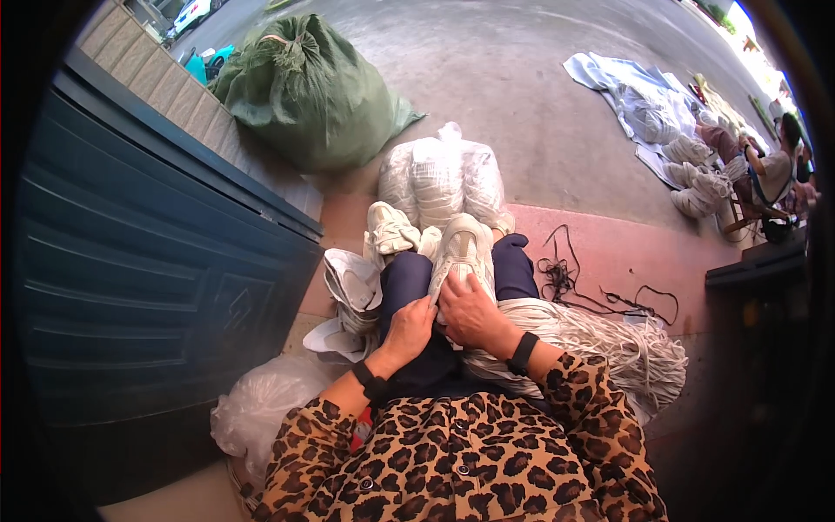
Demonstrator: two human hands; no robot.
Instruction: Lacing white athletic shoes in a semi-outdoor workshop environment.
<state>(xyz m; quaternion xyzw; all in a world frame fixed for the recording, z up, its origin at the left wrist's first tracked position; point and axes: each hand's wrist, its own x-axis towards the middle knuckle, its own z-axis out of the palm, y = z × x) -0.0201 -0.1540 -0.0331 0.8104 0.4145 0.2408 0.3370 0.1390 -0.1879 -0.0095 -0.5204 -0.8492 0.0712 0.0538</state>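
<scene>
Between my knees lies a cream-white sneaker (464, 245), its toe pointing away from me. My left hand (410, 332) is closed in a pinch at the shoe's left side. Across the shoe's tongue and lacing area, my right hand (476, 315) has its fingers curled onto it. Any lace end between the fingertips is too small to make out. A thick bundle of off-white laces (609, 352) lies by my right thigh. Beyond my left knee is another cream sneaker (391, 230), and pale shoe pieces (352, 287) are stacked beside that leg.
Clear plastic-wrapped white bundles (444, 178) stand ahead of my feet, with a big green sack (317, 96) behind. Black cords (565, 274) lie on the pink floor. A dark door (156, 270) flanks my left. A person (774, 165) sits at far right near more white bundles.
</scene>
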